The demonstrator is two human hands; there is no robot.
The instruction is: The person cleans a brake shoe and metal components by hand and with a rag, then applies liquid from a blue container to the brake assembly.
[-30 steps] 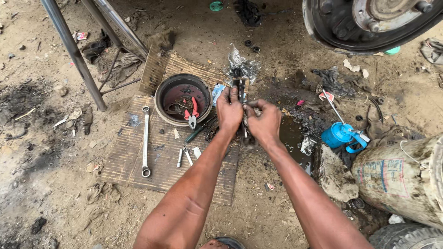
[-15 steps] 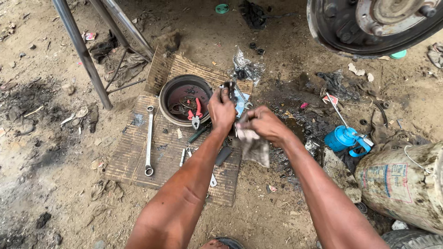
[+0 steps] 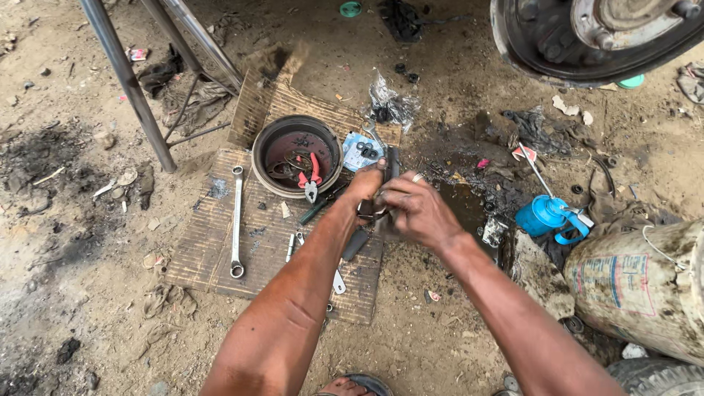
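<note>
Seen from above, two bare, oil-smeared hands meet over a worn, ribbed sheet of brown cardboard (image 3: 213, 253) lying on dusty, gritty ground. The left hand (image 3: 364, 187) and the right hand (image 3: 414, 209) close together around a small dark, greasy metal part (image 3: 391, 165), a narrow blackened piece whose upper end sticks up just above the left fingers (image 3: 378, 167); its lower part is hidden inside both grips. The right fingers (image 3: 392, 196), one wearing a pale ring, curl over it from the side, touching the left hand.

Just left of the fingers sits a round, rusty metal bowl (image 3: 258, 158) holding red-handled pliers (image 3: 311, 176). Further left, a long shiny steel ring spanner (image 3: 237, 220) lies flat on the cardboard. Below the fingers lie smaller steel tools, partly covered by the left forearm. Well to the right of the fingers stands a blue metal oil can with a thin spout (image 3: 546, 215), beside a dirty, rounded pale sack (image 3: 634, 293).
</note>
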